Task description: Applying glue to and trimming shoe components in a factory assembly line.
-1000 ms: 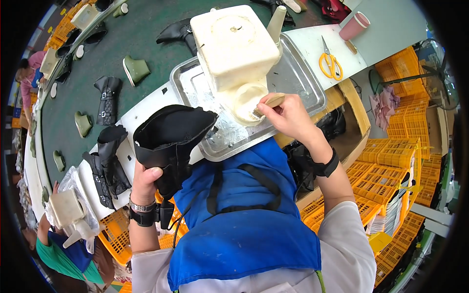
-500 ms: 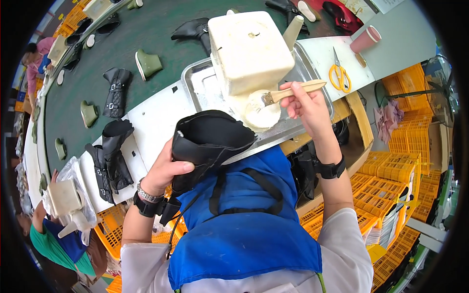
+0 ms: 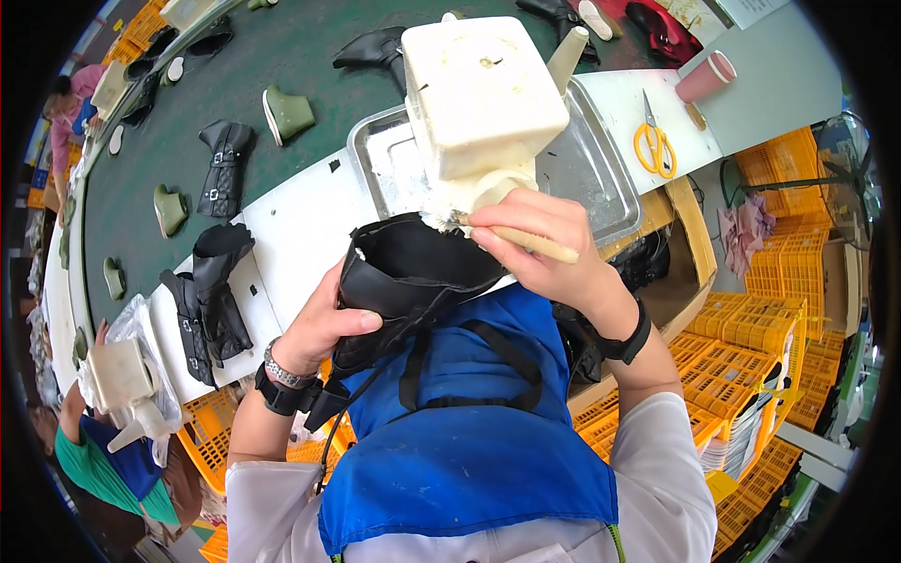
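Observation:
A black boot upper (image 3: 422, 272) is gripped on its left side by my left hand (image 3: 328, 324), its wide opening facing up. My right hand (image 3: 540, 239) closes round the wooden handle of a brush (image 3: 526, 241). The brush's bristles, whitened, touch the far rim of the boot's opening. Just beyond stands a cream block-shaped container (image 3: 488, 94) with a round spout-like cup (image 3: 502, 186) at its near side, partly covered by my right hand. It rests in a metal tray (image 3: 601, 169).
Orange-handled scissors (image 3: 654, 150) and a pink cup (image 3: 706, 77) lie to the right of the tray. Two black boots (image 3: 216, 300) stand at left. Green shoes (image 3: 286, 114) sit on the dark green belt (image 3: 310, 56). Orange crates (image 3: 732, 375) are stacked at right; co-workers are at far left.
My right hand has brought the brush from the container's round cup leftward and nearer, onto the boot's rim. My left hand keeps its hold on the boot, which has shifted slightly right.

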A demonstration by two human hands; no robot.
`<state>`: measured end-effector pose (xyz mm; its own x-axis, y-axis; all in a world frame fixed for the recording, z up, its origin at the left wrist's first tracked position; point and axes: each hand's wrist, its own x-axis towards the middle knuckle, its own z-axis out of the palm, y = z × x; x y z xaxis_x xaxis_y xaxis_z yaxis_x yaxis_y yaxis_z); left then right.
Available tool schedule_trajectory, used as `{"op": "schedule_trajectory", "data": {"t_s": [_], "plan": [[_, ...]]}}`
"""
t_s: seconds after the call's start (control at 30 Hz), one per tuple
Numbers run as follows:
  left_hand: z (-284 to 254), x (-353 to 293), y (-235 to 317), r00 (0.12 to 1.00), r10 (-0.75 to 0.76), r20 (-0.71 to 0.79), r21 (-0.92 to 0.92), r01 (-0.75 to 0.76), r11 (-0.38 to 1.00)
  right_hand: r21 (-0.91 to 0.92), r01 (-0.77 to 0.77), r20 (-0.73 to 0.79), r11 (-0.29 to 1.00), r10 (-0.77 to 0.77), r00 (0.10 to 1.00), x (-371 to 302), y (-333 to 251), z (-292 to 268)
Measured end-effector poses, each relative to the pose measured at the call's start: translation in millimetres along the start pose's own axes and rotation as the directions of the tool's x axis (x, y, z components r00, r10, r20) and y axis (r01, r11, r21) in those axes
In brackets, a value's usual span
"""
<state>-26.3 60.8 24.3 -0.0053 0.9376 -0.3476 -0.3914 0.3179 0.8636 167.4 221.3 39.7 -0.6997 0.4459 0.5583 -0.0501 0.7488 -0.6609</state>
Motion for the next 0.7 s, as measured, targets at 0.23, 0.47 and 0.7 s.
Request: {"op": "schedule_trajectory", "data": {"t_s": [0.23,0.47,0.7], "plan": [[-9.0,-8.5,-2.4,0.999,-0.011,-0.035,-0.032,0.01,0.999,-0.061,-0.018,0.03,0.998,0.02,0.999,-6.9,-3.1,0.3],[-8.5,-9.2,-2.5,0.995,0.101,-0.026,0.09,-0.098,0.991,0.03,-0.145,0.08,0.989,0.142,0.987,3.3,-3.4,-6.7],[-18.8,-12.1,-7.6,0.99,0.137,-0.032,0.176,-0.129,0.976,0.306,-0.445,0.03,0.842,0.459,0.888,13.8,-5.6,-19.3]]}}
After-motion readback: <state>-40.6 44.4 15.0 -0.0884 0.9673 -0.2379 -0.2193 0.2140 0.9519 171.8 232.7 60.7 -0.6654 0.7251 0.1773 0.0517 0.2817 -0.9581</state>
